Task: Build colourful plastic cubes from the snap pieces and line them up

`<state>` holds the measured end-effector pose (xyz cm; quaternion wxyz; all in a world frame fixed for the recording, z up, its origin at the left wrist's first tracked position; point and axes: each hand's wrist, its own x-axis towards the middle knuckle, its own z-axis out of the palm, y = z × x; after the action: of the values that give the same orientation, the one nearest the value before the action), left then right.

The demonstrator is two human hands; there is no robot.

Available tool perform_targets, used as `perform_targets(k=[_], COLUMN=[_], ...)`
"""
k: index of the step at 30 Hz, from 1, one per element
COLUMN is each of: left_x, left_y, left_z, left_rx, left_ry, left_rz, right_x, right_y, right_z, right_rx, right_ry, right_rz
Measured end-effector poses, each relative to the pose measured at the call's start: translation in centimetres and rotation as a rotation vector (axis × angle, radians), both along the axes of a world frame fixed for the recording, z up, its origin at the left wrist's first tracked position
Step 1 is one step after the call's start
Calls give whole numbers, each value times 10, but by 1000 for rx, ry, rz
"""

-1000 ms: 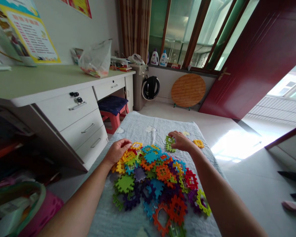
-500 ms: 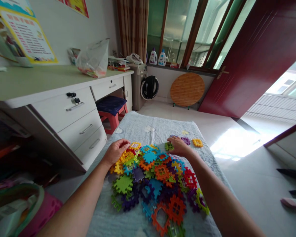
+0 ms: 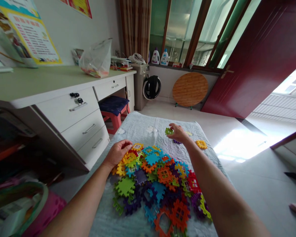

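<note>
My right hand (image 3: 178, 132) is closed on a green notched building tile (image 3: 169, 131), pinched between thumb and fingers above the cloth. Partly under this hand lies a purple tile (image 3: 177, 141). To its right, a yellow tile (image 3: 201, 144) sits apart. My left hand (image 3: 118, 152) rests at the pile's left edge with its fingers curled together. Its fingertips are against or right beside a yellow window tile (image 3: 137, 146); whether they grip anything is hidden. Between my arms spreads a heap of interlocking tiles, among them a blue one (image 3: 153, 158), an orange one (image 3: 164, 174) and a green one (image 3: 125, 186).
A pale blue cloth (image 3: 148, 123) covers the low table. On the left stand a white desk (image 3: 71, 131) and a pink basket (image 3: 46, 210). A stool with a dark cushion (image 3: 114, 105), a washing machine (image 3: 140, 87) and a round wooden board (image 3: 190, 89) are beyond.
My right hand has carried the green tile up and away from the heap, towards the far side of the cloth. My left hand stays beside the yellow tiles. The view has shifted slightly.
</note>
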<state>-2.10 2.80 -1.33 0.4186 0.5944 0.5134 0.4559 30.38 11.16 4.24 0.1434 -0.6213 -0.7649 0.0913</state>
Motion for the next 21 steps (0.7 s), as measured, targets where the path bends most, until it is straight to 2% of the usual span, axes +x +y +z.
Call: perform_targets(k=[7,21], left_x=[0,-2], left_y=[0,0], left_z=[0,-1], left_rx=[5,8], left_ry=[15,29], left_rz=[-4,-22], right_x=[-10,-4], right_y=[3,7], right_z=[-23,-22], right_rx=[-103,-70], right_ry=[-58,29], right_rz=[60,102])
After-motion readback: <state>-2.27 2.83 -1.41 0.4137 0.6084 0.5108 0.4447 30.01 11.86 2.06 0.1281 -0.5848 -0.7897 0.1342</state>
